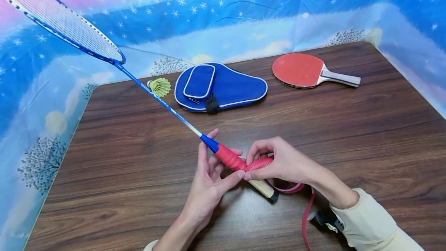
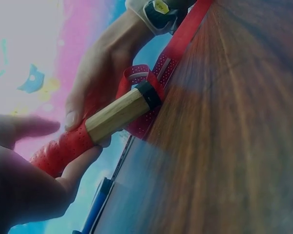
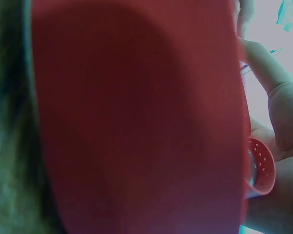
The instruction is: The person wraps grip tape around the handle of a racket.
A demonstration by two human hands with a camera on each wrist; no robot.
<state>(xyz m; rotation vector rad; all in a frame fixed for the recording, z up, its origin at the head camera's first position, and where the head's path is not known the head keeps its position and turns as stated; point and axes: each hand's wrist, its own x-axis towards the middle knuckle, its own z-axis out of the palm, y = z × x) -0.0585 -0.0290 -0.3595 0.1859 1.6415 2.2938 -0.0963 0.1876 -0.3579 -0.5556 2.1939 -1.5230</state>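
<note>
A blue badminton racket (image 1: 210, 143) slants across the head view, its strung head at the upper left. Red perforated grip tape (image 1: 230, 157) wraps the upper handle; below it the bare wooden handle (image 2: 117, 115) ends in a black cap. My left hand (image 1: 208, 189) holds the racket at the wrapped part, thumb at the tape's lower edge and fingers beneath. With thumb and fingers, my right hand (image 1: 283, 161) pinches the tape where it leaves the handle. The loose tape loops below that hand and trails towards the table's near side. Close-up red tape (image 3: 136, 117) fills most of the right wrist view.
On the brown wooden table (image 1: 139, 158), a yellow shuttlecock (image 1: 160, 87), a blue paddle case (image 1: 240, 88) and a red table tennis paddle (image 1: 297, 69) lie along the far side. Behind them hangs a patterned cloth (image 1: 223, 14).
</note>
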